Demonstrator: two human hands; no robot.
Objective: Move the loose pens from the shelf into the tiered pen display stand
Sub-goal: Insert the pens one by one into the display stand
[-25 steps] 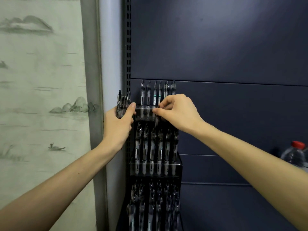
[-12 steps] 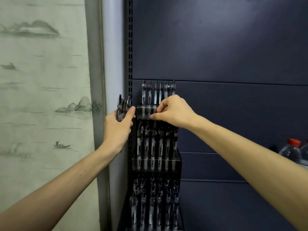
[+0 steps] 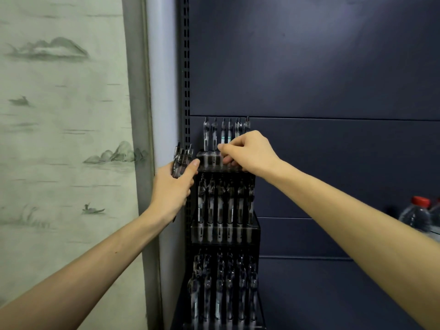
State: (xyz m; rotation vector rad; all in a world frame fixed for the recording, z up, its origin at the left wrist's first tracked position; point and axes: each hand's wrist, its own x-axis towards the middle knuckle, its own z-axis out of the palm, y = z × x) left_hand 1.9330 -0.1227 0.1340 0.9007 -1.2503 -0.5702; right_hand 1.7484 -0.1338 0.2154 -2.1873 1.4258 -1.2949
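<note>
The left hand [image 3: 172, 186] gripped a small bunch of loose pens [image 3: 181, 160] upright, just left of the tiered pen display stand [image 3: 226, 234] — thumb pressed along their front. The right hand [image 3: 247, 152] reached across the stand's top tier, fingers curled at the upright pens [image 3: 225, 133] there; whether it pinched one could not be told. Water bottles [image 3: 416, 215] stood well apart at the right edge.

Dark blue metal shelf unit [image 3: 309, 67] in front of me, slotted upright on its left edge. Tiered pen display stand [image 3: 225, 236] sits at its left end, against the back panel. Water bottles [image 3: 416, 217] stand far right.
</note>
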